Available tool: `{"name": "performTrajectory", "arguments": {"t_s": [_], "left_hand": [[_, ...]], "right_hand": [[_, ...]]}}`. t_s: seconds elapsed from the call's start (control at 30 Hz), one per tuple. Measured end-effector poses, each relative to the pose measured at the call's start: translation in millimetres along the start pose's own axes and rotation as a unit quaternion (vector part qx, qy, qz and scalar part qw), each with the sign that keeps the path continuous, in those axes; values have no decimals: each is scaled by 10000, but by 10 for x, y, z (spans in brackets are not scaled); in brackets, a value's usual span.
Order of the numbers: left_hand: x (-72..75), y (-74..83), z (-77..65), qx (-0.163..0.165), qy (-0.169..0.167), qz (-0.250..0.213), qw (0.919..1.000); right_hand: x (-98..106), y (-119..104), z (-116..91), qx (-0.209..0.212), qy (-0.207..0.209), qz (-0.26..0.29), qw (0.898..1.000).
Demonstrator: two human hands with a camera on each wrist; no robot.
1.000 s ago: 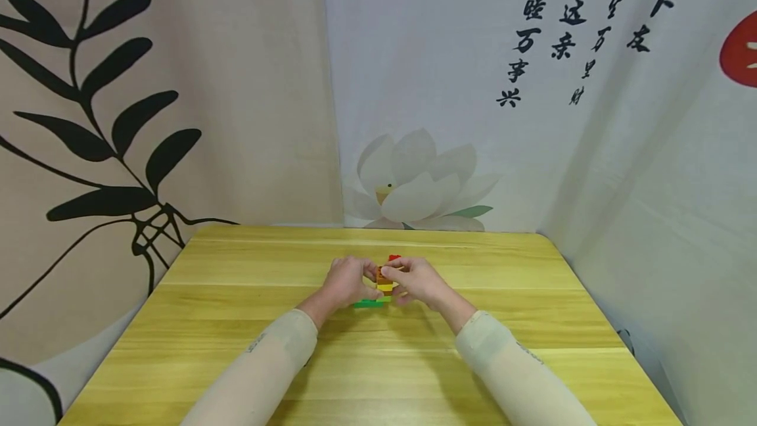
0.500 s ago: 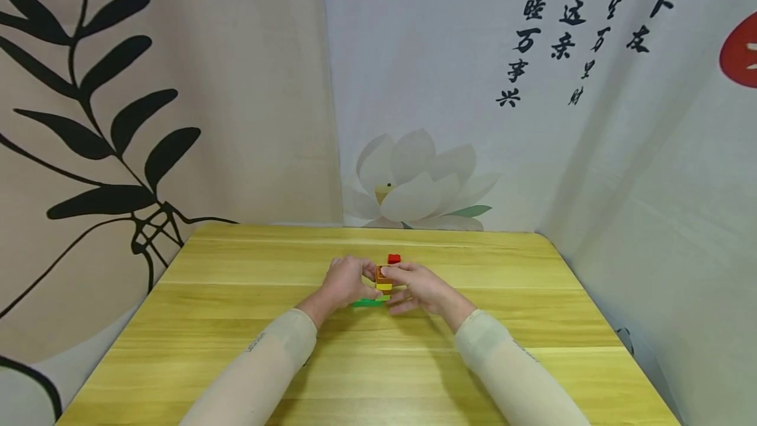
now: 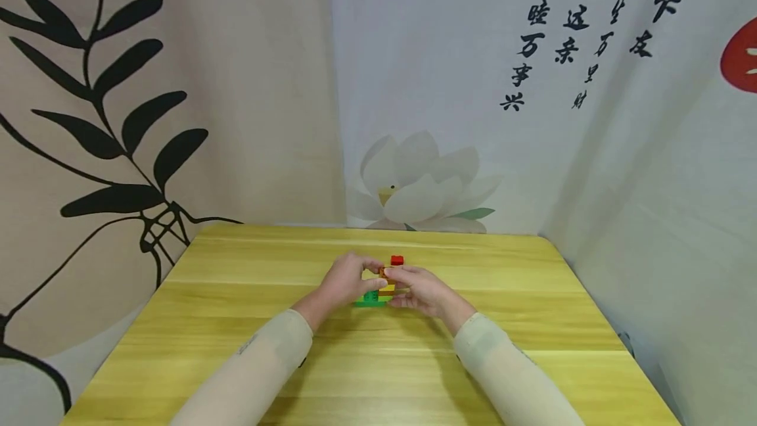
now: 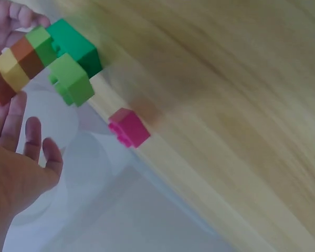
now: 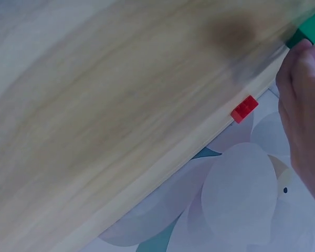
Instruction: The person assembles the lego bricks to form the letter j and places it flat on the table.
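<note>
An upright stack of toy building bricks stands at mid-table: a light green brick (image 4: 41,44), a brown brick (image 4: 27,56), a yellow brick (image 4: 13,72) and a brown top brick (image 4: 8,94). Dark green bricks (image 4: 77,48) form its base. My left hand (image 3: 344,279) holds the stack's upper left side, thumb in front and index finger at the top. From the right, my right hand (image 3: 422,288) pinches the brown top brick, thumb on its near face, lower fingers spread beside the stack. The fingers partly cover the top brick.
A red brick (image 3: 397,260) lies behind the stack, towards the back edge of the wooden table (image 3: 378,373). The left wrist view shows a pink brick (image 4: 130,127) and a loose-looking light green brick (image 4: 73,79) beside the base. A printed curtain (image 3: 414,84) hangs behind.
My left thumb has moved up along the stack, uncovering more of the green bricks. My right hand stays at the top brick, its lower fingers slightly more spread than a second ago.
</note>
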State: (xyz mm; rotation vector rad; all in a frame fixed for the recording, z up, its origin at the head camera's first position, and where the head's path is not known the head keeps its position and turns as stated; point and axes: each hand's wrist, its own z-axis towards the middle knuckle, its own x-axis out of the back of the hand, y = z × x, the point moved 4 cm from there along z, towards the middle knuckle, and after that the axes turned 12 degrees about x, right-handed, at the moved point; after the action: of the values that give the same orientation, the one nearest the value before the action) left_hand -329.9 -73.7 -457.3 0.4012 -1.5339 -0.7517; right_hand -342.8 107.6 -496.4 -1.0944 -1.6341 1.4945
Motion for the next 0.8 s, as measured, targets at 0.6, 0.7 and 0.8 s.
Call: {"name": "performTrajectory", "arguments": {"t_s": [0.6,0.7,0.8], "left_hand": [[-48,16,20,-305,-144,289,9990],[-48,31,27,-355,-135,328,9987],[-54,34,37,-329,-132,380,9987]], "right_hand": [[5,-49,-21,-150,154,-74,9997],[33,-50,-23,-130,74,-113,9998],[67,-32,-24,-69,-62,-58,9999]]}}
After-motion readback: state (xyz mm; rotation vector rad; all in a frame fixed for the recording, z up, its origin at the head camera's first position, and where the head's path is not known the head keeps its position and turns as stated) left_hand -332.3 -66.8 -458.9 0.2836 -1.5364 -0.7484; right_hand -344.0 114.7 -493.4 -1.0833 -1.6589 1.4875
